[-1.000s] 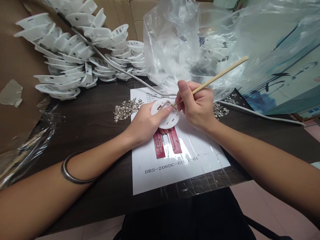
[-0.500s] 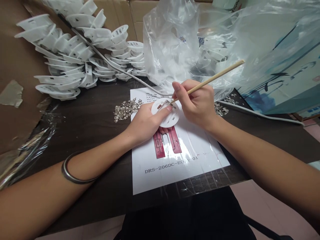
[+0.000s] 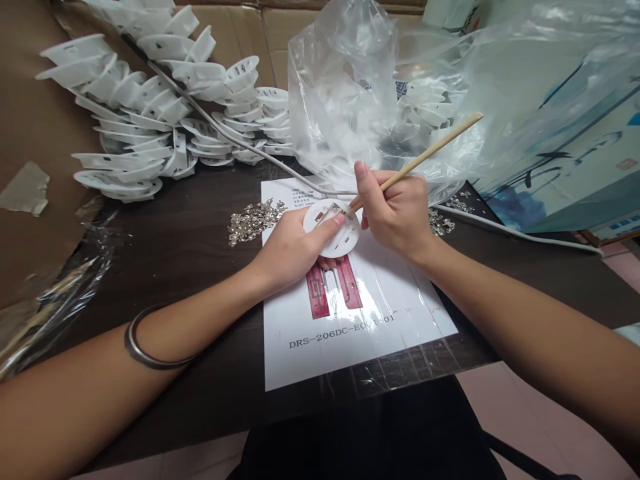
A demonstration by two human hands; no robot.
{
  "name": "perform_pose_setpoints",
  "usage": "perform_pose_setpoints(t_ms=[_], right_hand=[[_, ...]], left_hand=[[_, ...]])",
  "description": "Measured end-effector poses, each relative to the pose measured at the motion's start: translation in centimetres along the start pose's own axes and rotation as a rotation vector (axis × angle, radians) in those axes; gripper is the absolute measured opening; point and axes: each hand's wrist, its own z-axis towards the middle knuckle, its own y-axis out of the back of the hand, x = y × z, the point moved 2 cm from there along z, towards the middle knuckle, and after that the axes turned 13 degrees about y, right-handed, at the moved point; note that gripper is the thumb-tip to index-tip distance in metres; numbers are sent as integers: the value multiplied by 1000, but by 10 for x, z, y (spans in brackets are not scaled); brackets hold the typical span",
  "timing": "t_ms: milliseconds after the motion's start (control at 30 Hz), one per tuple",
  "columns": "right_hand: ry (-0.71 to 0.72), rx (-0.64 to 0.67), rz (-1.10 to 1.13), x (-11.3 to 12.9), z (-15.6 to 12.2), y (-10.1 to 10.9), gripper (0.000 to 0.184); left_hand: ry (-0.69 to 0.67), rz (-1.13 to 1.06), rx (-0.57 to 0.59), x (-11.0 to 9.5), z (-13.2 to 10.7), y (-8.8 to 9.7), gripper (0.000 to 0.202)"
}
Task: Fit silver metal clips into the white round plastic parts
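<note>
My left hand (image 3: pixel 295 243) grips a round white plastic disc (image 3: pixel 345 237) with small slots, its thumb pressed on the upper face and its fingertips showing below the rim. My right hand (image 3: pixel 395 210) is closed around a thin wooden stick (image 3: pixel 433 153), held slanting like a pen. The stick's lower end is at the disc's upper right edge; whether it touches I cannot tell. Under the hands lies a printed sheet (image 3: pixel 360 353) with a red picture and lettering. A heap of small metal clips (image 3: pixel 255 222) lies left of the disc.
Stacked white plastic discs (image 3: pixel 125 160) stand at the back left by cardboard. A clear plastic bag (image 3: pixel 345 100) is behind my hands. A grey cable (image 3: pixel 240 140) crosses the dark table (image 3: pixel 200 393). More metal clips (image 3: pixel 441 223) lie right of my right hand.
The stick's tip has moved from beside my left thumb on the disc to the disc's upper right edge. My right hand has shifted slightly; the left still holds the disc.
</note>
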Motion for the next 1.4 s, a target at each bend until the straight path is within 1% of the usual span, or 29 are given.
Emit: perform_pose_setpoints(t_ms=[200,333,467,667,800,967,1133,1400], right_hand=[[-9,-18,30,0,0,0,60],[0,-14,27,0,0,-1,59],[27,-15,15,0,-1,-1,57],[49,14,-30,-4,-2,-2,54],[56,37,-48,-7,-3,-3,54],[44,-1,-41,-5,-2,-2,56],[27,6,-45,-2,-2,-2,58],[3,-45,-7,-3,-2,-1,60]], left_hand=[[-16,5,-24,1,0,1,24],[-1,7,-14,0,0,1,24],[-4,22,-40,-2,-1,2,23],[8,9,-22,-2,-1,0,24],[3,23,-32,-3,0,1,23],[-16,38,-53,-3,0,1,24],[-48,48,-47,-2,0,1,25],[-13,36,-39,-1,0,2,27]])
